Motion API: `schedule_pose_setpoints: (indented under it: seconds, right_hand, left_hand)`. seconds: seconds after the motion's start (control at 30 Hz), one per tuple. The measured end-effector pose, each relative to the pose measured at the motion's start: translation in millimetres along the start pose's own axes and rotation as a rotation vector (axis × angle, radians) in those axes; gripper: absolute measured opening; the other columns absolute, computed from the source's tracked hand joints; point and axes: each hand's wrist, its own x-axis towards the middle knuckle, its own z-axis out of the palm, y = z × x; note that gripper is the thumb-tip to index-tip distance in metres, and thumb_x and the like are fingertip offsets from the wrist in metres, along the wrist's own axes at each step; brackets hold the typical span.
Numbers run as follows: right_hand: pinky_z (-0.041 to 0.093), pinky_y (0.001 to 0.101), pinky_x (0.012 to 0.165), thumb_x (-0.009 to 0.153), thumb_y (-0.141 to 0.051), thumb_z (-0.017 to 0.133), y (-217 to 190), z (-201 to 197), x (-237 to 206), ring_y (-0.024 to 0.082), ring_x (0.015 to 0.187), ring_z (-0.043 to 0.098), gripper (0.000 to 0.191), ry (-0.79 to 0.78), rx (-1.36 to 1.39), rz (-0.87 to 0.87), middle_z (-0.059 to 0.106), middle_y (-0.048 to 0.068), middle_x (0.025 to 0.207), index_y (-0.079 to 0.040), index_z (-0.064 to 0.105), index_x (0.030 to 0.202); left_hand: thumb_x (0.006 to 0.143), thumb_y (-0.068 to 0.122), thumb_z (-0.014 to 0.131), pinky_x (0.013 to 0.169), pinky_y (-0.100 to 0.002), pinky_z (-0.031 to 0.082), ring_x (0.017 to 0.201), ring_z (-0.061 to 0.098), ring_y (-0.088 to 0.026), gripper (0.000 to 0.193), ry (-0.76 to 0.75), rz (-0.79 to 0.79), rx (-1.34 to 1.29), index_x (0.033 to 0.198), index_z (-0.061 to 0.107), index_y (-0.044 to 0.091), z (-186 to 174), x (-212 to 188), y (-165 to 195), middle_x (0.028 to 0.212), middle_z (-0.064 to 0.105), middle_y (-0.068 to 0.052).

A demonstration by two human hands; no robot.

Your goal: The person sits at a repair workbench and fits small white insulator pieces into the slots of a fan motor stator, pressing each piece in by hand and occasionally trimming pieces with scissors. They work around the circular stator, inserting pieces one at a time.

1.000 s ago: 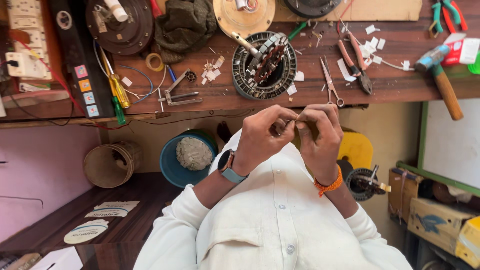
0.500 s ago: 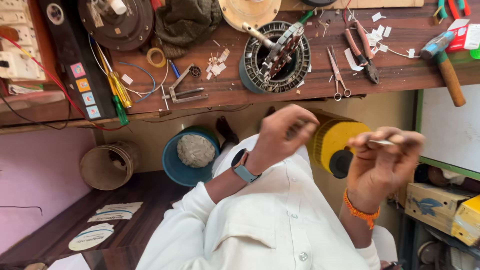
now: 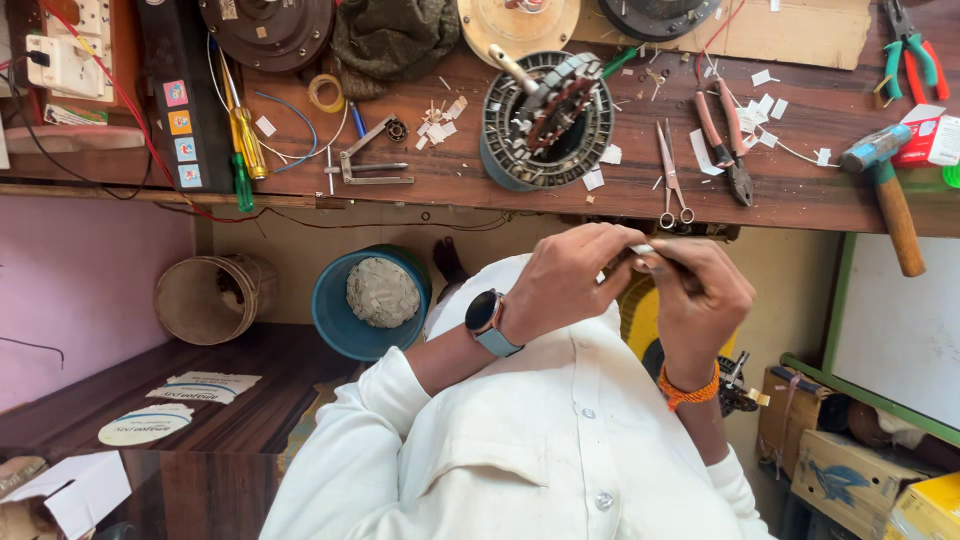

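**Fingers pinched on a small white strip**

Below the wound stator (image 3: 547, 120) on the workbench (image 3: 800, 195), the left hand (image 3: 565, 285) and right hand (image 3: 700, 300) both pinch a small white strip (image 3: 642, 250), probably insulation paper. Best held taut between close fingertips, worked in short, even motions.
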Motion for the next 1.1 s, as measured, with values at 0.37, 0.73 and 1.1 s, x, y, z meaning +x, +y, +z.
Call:
schedule_pose_setpoints:
  seconds: [0.37, 0.73, 1.1]
  right_hand:
    - [0.056, 0.0278, 0.071, 0.093, 0.003, 0.075, 25.1, -22.2, 34.2, 0.019, 0.079, 0.072, 0.014, -0.214, -0.01, -0.081, 0.074, 0.013, 0.098, 0.002, 0.073, 0.107]
    - [0.061, 0.0276, 0.063, 0.093, 0.0, 0.07, 75.7, -74.7, 56.6, 0.012, 0.071, 0.07, 0.019, -0.448, 0.827, 0.519, 0.071, 0.009, 0.089, 0.008, 0.071, 0.11]
    - [0.054, 0.0245, 0.051, 0.101, -0.014, 0.065, 50.3, -12.5, 54.2, 0.008, 0.065, 0.061, 0.029, -0.286, 1.207, 0.708, 0.063, 0.006, 0.084, -0.002, 0.057, 0.126]
  left_hand:
    - [0.09, 0.011, 0.072, 0.063, -0.039, 0.055, 0.072, 0.068, -0.029, 0.01, 0.02, -0.139, 0.274, 0.098, 0.068, 0.006, 34.9, 17.6, 7.7, 0.084, 0.069, -0.01]
    - [0.094, 0.007, 0.067, 0.067, -0.034, 0.056, 0.076, 0.073, -0.023, 0.008, 0.222, -0.312, 0.384, 0.1, 0.073, 0.009, 60.2, 50.3, 9.6, 0.085, 0.074, -0.008]
    - [0.087, -0.01, 0.071, 0.087, -0.032, 0.059, 0.097, 0.072, -0.022, 0.02, -0.058, 0.062, 0.139, 0.105, 0.07, -0.001, 19.6, 59.1, 9.3, 0.107, 0.072, -0.014]
